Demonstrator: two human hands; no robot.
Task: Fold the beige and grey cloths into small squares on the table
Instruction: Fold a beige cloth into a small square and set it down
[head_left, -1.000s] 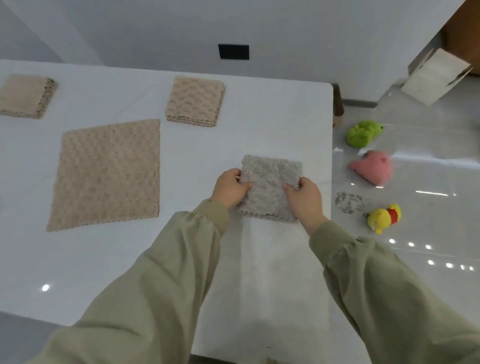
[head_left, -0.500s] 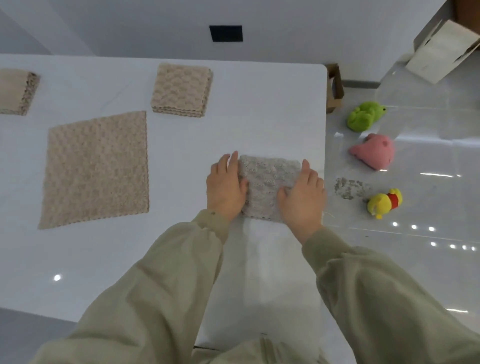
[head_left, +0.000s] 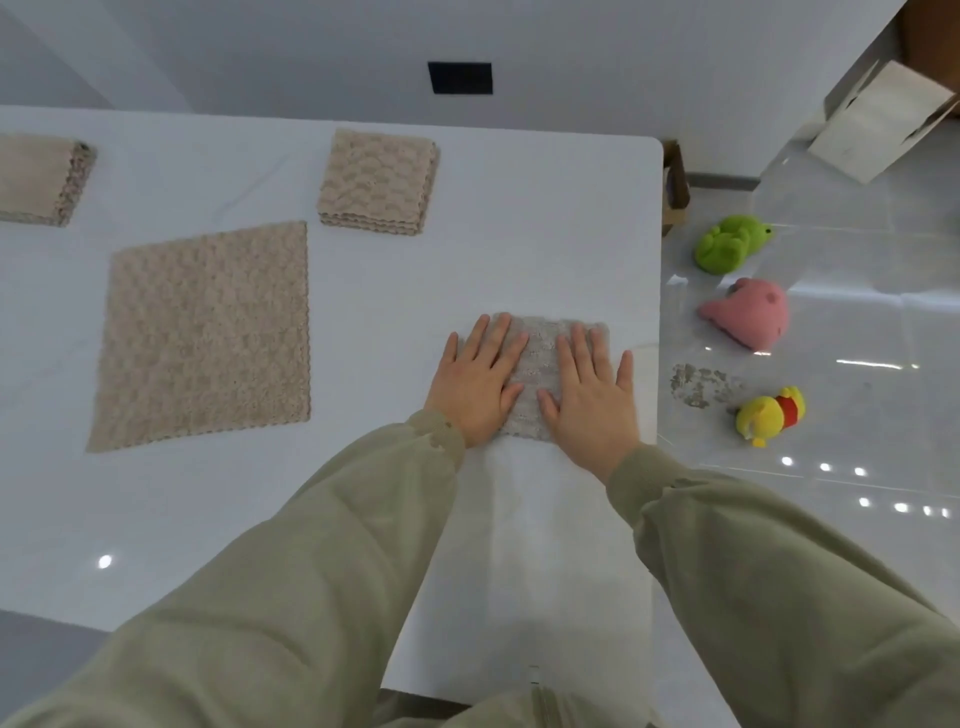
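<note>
A small folded grey cloth (head_left: 540, 358) lies near the right edge of the white table (head_left: 467, 249). My left hand (head_left: 480, 379) lies flat on its left half with straight fingers. My right hand (head_left: 592, 395) presses flat on its right half, so most of the cloth is hidden. One beige cloth (head_left: 205, 335) is spread out flat to the left. A stack of folded beige squares (head_left: 376, 182) sits at the back, and another folded beige stack (head_left: 39, 179) is at the far left edge of view.
The table's right edge runs close beside my right hand. On the shiny floor to the right lie a green plush toy (head_left: 730, 244), a pink plush toy (head_left: 748, 319) and a yellow plush toy (head_left: 771, 415). A cardboard box (head_left: 883, 122) stands at the far right.
Both hands let go of the grey cloth's side edges and moved inward onto it, now lying flat and pressing it down. The cloth has stayed in place.
</note>
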